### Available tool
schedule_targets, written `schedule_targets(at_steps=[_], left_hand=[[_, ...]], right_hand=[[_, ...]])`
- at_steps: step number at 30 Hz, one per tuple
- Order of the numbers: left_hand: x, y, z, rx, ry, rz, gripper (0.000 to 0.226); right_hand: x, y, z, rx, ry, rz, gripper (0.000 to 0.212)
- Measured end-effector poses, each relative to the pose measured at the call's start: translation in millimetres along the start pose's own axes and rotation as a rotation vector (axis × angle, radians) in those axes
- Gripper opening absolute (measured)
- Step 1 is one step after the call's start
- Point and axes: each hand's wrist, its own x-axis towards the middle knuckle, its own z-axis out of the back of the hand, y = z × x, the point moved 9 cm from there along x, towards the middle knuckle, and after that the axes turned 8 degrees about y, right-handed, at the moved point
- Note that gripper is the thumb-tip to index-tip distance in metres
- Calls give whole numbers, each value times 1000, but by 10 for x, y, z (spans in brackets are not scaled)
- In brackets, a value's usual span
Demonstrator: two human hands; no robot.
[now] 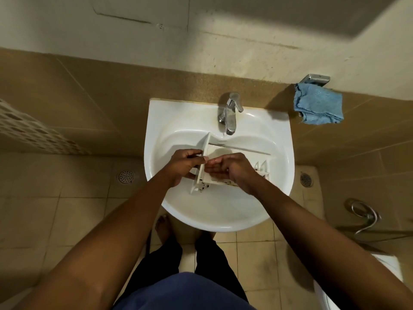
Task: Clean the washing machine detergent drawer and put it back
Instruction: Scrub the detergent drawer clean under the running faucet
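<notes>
Head view: looks straight down on a white sink [156,130] fixed to a tan tiled wall, with both bare forearms reaching in from 6 o'clock.
Left hand [185,163]: at 9 o'clock of the basin, fingers curled round the drawer's front panel, thumb on top and fingertips under its lower edge, a firm grip.
Right hand [232,170]: at the basin's centre, fingers bent and pressed close together, reaching into the drawer's open top so the tips touch its inside just beside the front panel; whether they clasp the wall cannot be told.
Detergent drawer [215,178]: white plastic, held over the basin between both hands, front panel toward 9 o'clock and tilted, rear end toward 3 o'clock.
Writing: dark specks sit on the drawer's near corner at 6 o'clock; too small to tell print from grime.
Tap [230,113]: chrome, at 12 o'clock on the sink rim, spout over the drawer's far edge.
Blue cloth [318,104]: hangs from a chrome holder [317,78] on the wall, at 2 o'clock from the sink.
Floor drains: one [126,176] at 9 o'clock, one [305,179] at 3 o'clock.
Hose [364,217]: metal, looped on the floor at 4 o'clock.
Bare foot [163,227]: under the sink's near rim.
</notes>
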Motion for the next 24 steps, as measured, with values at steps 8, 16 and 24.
schedule_targets(at_steps=[8, 16, 24], left_hand=[[-32, -22, 12, 9, 10, -2, 45], [-62, -37, -20, 1, 26, -5, 44], [-11, 1, -8, 19, 10, 7, 53]], right_hand=[[-391, -155, -149, -484, -46, 115, 27], [-155, 185, -346, -1241, -64, 357, 46], [-428, -155, -432, -1462, 37, 523, 58]])
